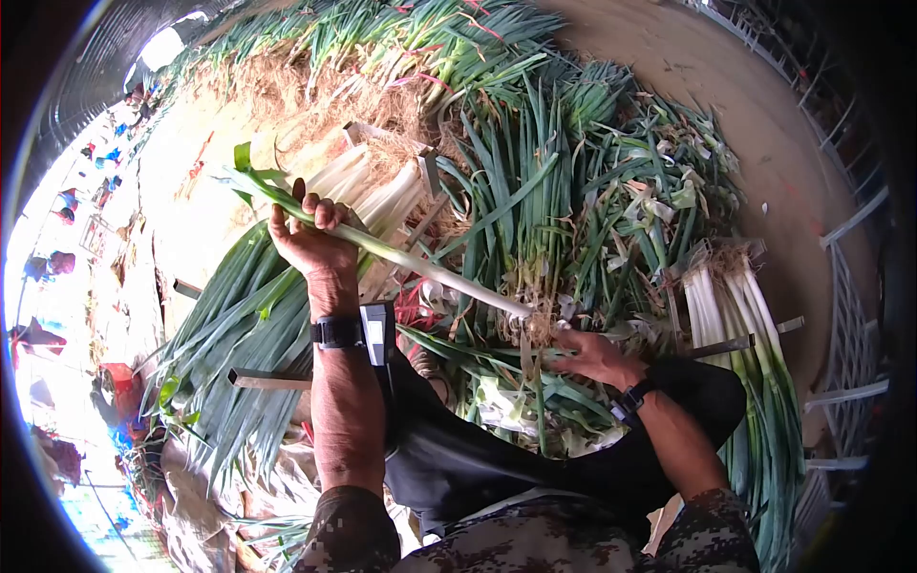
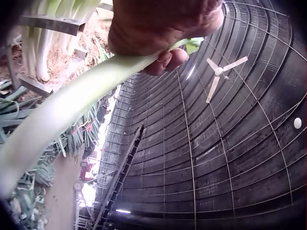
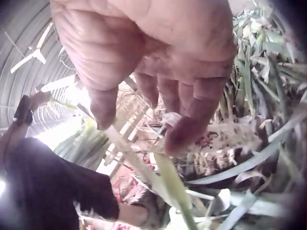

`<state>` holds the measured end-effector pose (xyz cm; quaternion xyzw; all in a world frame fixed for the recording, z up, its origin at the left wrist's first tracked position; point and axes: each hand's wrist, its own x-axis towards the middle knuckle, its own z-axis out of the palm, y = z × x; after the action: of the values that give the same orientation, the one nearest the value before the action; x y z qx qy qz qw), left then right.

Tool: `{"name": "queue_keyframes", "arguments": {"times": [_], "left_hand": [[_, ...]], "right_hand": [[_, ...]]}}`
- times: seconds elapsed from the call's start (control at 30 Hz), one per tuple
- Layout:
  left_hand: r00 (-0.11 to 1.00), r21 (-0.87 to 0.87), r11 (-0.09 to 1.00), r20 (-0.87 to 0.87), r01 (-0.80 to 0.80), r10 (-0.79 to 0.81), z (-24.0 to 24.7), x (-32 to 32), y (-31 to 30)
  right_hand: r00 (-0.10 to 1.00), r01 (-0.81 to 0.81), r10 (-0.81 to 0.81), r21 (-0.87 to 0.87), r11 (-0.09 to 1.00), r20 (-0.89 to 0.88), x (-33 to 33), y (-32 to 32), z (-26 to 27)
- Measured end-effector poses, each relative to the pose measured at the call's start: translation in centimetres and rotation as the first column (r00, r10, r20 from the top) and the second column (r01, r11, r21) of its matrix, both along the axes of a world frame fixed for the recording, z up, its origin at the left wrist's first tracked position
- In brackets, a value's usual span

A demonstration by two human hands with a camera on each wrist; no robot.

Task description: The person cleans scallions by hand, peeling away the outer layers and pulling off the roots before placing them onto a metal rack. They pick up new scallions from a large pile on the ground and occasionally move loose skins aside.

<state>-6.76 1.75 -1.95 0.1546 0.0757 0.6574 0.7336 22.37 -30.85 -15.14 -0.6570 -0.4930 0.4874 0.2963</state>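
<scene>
In the head view, my left hand [image 1: 320, 239] grips a long green onion [image 1: 430, 270] near its leafy end, with the white shank slanting down to the right. The left wrist view shows the curled fingers [image 2: 165, 61] around the stalk, its pale length crossing close to the camera. My right hand [image 1: 600, 359] is beside the root end, its fingers spread from the thumb. In the right wrist view the fingers [image 3: 184, 120] are loosely bent, with a small pale scrap at them. A yellow-green leaf strip [image 3: 170, 179] hangs below that hand.
Trimmed green onions [image 1: 387, 196] lie on a metal rack [image 1: 430, 174] at left, others [image 1: 712, 306] on a rack at right. Between them is a heap of untrimmed onions [image 1: 521, 191] and peelings [image 1: 506, 403]. More bunches [image 1: 382, 43] lie at the back. My knees flank the peelings.
</scene>
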Motion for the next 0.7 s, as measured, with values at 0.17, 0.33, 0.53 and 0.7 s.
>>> {"name": "queue_keyframes", "arguments": {"times": [0.17,0.33,0.53,0.7], "left_hand": [[0.999,0.017,0.999,-0.014,0.032,-0.032,-1.7,0.1,0.7],[0.998,-0.148,0.989,0.057,-0.031,0.04,0.1,0.5,-0.5],[0.995,-0.058,0.998,-0.103,0.014,-0.02,0.9,2.3,-2.7],[0.997,0.205,0.977,0.042,0.059,-0.069,1.0,-2.0,-0.3]], "right_hand": [[0.784,0.185,-0.18,-0.053,0.981,-0.594,-4.1,3.0,3.0],[0.687,0.307,-0.242,-0.028,0.951,-0.685,-5.5,4.3,3.7],[0.92,0.372,-0.386,0.158,0.915,0.063,0.3,2.2,-5.7],[0.745,0.652,-0.625,-0.058,0.756,0.234,7.3,-4.2,-10.2]]}}
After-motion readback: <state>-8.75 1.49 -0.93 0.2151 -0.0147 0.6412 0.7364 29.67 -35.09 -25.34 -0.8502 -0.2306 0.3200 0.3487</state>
